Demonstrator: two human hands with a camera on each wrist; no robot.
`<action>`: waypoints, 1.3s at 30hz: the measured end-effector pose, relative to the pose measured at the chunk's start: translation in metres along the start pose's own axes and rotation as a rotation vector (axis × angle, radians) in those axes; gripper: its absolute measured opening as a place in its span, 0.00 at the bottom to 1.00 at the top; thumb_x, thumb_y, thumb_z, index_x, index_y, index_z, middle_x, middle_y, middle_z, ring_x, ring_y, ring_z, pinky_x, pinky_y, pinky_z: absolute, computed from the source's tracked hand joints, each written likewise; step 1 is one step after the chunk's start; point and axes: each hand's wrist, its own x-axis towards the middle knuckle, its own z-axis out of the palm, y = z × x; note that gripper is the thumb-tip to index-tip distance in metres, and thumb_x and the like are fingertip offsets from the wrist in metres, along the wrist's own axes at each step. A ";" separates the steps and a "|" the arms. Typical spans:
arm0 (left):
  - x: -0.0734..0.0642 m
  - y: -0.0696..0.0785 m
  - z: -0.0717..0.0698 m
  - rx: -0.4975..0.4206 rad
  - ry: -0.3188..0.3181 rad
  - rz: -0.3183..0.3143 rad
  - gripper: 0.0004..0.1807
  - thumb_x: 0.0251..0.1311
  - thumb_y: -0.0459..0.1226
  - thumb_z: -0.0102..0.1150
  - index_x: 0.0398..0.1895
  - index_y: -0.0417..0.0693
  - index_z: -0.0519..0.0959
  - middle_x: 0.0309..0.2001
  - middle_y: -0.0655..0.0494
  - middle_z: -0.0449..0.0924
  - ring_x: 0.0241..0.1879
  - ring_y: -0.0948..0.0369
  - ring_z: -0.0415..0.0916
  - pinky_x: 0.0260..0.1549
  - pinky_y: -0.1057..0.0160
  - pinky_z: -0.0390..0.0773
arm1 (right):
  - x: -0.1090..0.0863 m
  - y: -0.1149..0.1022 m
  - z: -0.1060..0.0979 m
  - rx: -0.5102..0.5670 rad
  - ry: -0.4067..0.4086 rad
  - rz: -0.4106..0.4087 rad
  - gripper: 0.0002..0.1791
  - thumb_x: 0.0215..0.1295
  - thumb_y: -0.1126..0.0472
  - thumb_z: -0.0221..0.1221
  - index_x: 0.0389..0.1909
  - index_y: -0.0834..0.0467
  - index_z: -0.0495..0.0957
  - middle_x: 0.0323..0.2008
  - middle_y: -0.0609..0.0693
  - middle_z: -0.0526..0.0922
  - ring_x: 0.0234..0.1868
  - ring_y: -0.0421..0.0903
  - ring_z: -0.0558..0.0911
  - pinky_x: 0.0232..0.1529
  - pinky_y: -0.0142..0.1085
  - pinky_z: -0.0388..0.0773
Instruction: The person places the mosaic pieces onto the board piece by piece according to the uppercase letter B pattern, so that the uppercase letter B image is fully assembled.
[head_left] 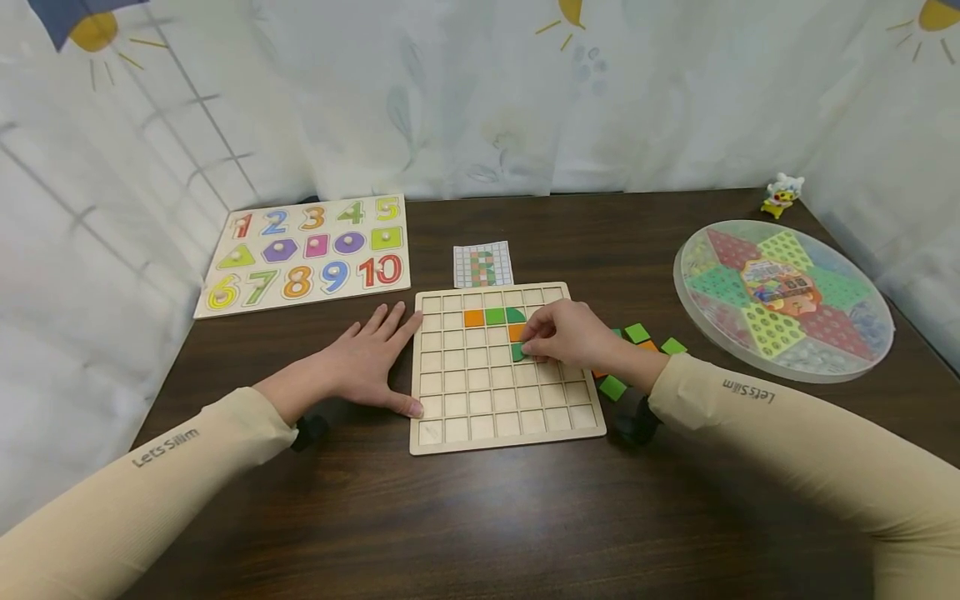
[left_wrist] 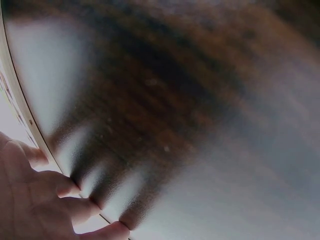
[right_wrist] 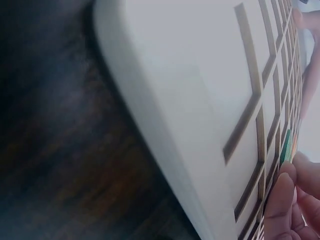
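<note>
A wooden grid board (head_left: 454, 406) lies on the dark table. My left hand (head_left: 367, 360) rests beside its left edge with fingers spread, thumb and fingertips touching the rim. Over the board's right half, my right hand (head_left: 573, 335) pinches a dark green tile (head_left: 517, 352) with a curved edge at a grid cell; in the right wrist view the green tile (right_wrist: 285, 147) stands tilted between thumb and finger. Above it lie an orange tile (head_left: 515, 332), partly covered by the fingers, and a dark green rounded tile (head_left: 514, 315). A light green square (head_left: 495, 316) and an orange square (head_left: 474, 318) continue that upper row leftward.
Loose green and orange tiles (head_left: 613, 387) lie right of the board, partly under my right forearm. A printed pattern card (head_left: 483, 265) sits behind the board. A number puzzle (head_left: 307, 258) is at the back left, a round game board (head_left: 783, 300) at the right, a small figurine (head_left: 782, 196) behind it.
</note>
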 end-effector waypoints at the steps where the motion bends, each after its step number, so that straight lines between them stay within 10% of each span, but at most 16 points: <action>1: 0.000 0.000 0.000 -0.001 0.001 0.000 0.74 0.47 0.72 0.68 0.84 0.44 0.38 0.82 0.33 0.33 0.81 0.33 0.33 0.71 0.25 0.47 | 0.000 0.000 0.000 -0.009 0.004 -0.004 0.06 0.67 0.62 0.68 0.41 0.59 0.88 0.32 0.50 0.88 0.32 0.43 0.82 0.36 0.34 0.77; 27: 0.001 0.000 0.000 0.010 -0.003 -0.001 0.74 0.47 0.72 0.67 0.84 0.44 0.38 0.82 0.33 0.33 0.81 0.33 0.33 0.71 0.25 0.48 | -0.005 -0.003 0.003 -0.132 0.043 -0.130 0.04 0.62 0.66 0.70 0.36 0.58 0.84 0.34 0.51 0.87 0.36 0.44 0.83 0.44 0.39 0.82; 39: -0.001 0.000 0.000 0.004 -0.003 -0.002 0.74 0.47 0.71 0.68 0.84 0.43 0.38 0.82 0.33 0.33 0.81 0.33 0.32 0.71 0.25 0.48 | -0.014 0.015 -0.044 -0.149 0.075 -0.079 0.09 0.69 0.64 0.64 0.48 0.61 0.85 0.41 0.54 0.87 0.40 0.48 0.83 0.46 0.44 0.82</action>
